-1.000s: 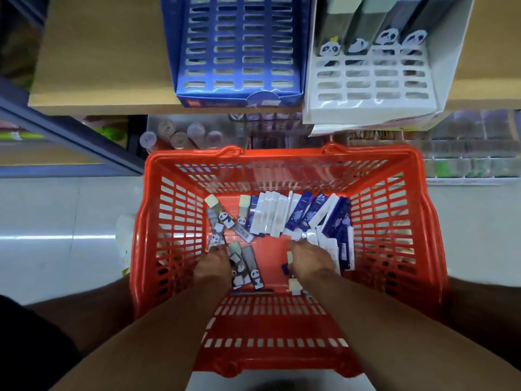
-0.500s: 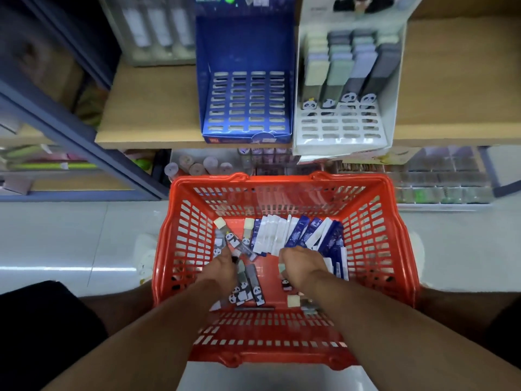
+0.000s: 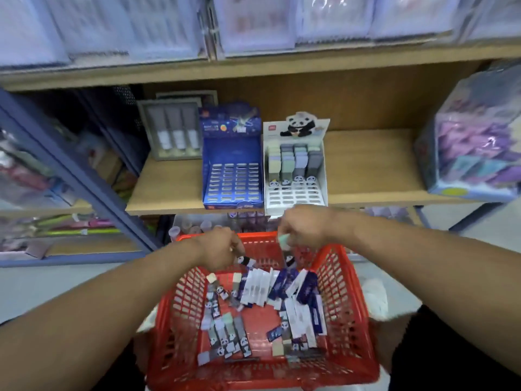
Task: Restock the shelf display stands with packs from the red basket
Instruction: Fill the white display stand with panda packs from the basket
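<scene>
Sitting nearest, the red basket [image 3: 346,280] keeps loose packs [image 3: 262,286] handy on its floor, most against the far wall. Above its far rim, the left hand [image 3: 222,249] has its fingers curled around a panda pack [image 3: 244,261]. The right hand [image 3: 304,227] pinches a pale green pack [image 3: 285,239], probably to carry it up. Farther off, at the shelf's front edge, the blue stand [image 3: 232,176] shows empty slots, and the white panda stand [image 3: 296,167] beside it is partly filled.
</scene>
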Action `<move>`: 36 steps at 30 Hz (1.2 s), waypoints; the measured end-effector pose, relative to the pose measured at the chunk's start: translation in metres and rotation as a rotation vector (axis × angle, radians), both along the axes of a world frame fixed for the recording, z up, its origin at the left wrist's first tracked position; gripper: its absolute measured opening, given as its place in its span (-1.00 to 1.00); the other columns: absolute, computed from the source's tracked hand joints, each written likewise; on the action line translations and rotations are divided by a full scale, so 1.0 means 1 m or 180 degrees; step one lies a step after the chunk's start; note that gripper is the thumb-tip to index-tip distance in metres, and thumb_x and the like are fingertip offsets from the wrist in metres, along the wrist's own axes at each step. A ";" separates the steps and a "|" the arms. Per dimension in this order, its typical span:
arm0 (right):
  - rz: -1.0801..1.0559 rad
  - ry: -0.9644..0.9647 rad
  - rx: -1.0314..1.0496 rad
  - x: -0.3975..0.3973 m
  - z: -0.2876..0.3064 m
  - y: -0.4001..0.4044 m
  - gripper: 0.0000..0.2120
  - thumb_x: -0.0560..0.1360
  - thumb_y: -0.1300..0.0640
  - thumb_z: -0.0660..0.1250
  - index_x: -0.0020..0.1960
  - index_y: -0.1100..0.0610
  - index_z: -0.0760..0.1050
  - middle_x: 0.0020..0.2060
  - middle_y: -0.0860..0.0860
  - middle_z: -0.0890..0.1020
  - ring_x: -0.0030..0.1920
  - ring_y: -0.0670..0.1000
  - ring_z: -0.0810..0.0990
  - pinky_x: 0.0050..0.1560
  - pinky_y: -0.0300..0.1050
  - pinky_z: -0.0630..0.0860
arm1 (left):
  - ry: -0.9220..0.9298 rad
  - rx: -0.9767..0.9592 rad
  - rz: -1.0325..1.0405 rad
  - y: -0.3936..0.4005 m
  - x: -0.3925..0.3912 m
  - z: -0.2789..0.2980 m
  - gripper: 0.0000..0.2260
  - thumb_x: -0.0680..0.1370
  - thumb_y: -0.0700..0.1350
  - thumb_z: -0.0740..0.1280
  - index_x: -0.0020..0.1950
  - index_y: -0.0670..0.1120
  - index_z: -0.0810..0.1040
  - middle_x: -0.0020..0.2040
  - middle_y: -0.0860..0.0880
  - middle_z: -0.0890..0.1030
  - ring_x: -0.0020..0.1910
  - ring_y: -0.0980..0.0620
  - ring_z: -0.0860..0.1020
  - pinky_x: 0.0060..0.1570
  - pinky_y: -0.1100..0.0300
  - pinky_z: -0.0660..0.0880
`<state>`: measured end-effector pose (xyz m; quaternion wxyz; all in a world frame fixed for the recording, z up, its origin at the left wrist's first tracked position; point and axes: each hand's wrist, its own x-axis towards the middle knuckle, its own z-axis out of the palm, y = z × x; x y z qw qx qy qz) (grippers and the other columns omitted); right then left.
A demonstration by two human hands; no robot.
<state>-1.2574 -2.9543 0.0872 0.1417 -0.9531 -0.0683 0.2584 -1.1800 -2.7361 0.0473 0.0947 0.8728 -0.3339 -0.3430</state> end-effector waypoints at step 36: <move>-0.1511 -0.1756 0.0067 0.038 0.027 -0.078 -0.78 0.60 -0.08 0.33 0.22 -0.13 0.60 0.02 -0.17 0.63 -0.07 -0.13 0.53 -0.18 -0.21 0.36 | 0.0105 -0.2241 0.1375 -0.070 0.049 0.021 -0.89 0.52 -0.02 0.49 -0.15 -0.02 0.64 -0.16 -0.03 0.69 -0.20 0.04 0.64 -0.22 0.31 0.55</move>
